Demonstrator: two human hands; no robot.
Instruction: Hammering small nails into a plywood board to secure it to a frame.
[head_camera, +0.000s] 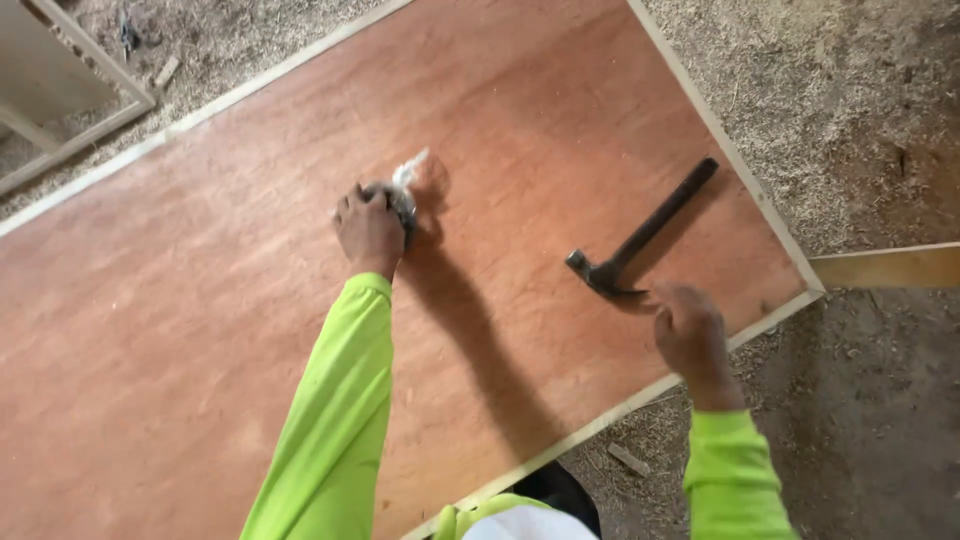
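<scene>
Left hand (370, 228) is out near the middle of the reddish plywood panel (200, 330), fingers closed around a small dark round thing with a white plastic wrap or bag (408, 178) sticking out past the knuckles. Can't tell what's inside; hand covers most of it. It sits pressed on the panel face, so the panel carries the weight.

Right hand (690, 335) rests near the panel's near edge, just beside the head of a dark claw hammer (640, 238). Fingers curled, touching or almost touching the head; can't tell if they grip it. Hammer lies flat on the panel, handle pointing away toward the far right edge, well apart from the left hand.

Panel has a pale wood edging strip (720, 140). Around it: sawdust-covered floor (850, 120), a pale board (890, 266) off the right corner, a light frame (70, 120) top left.
</scene>
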